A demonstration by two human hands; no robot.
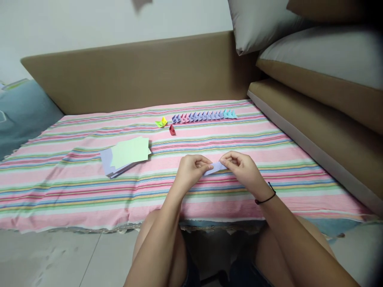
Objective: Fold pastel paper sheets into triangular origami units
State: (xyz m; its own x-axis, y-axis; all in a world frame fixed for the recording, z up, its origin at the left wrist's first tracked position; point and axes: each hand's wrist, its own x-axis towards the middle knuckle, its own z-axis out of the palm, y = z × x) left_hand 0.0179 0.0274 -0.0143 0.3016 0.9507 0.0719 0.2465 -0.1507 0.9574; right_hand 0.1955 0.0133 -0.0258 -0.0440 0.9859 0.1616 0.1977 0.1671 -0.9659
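Note:
Between my hands is a narrow folded strip of lavender paper (pixel 216 168), just above the striped cloth. My left hand (pixel 193 169) pinches its left end between thumb and fingers. At the strip's upper right end, my right hand (pixel 240 166) also grips the paper with thumb and forefinger. Beyond the hands, a row of folded paper pieces (pixel 206 116) in purple, pink and light blue lies across the cloth. A small red folded paper piece (pixel 172 130) and a yellow-green one (pixel 162 122) sit near the row's left end.
A stack of paper sheets, pale green on top (pixel 130 152), lies to the left. The pink striped cloth (pixel 74 179) covers the seat. A brown backrest (pixel 134 75) stands behind; stacked cushions (pixel 323 107) line the right side. A blue cushion (pixel 26 113) is at far left.

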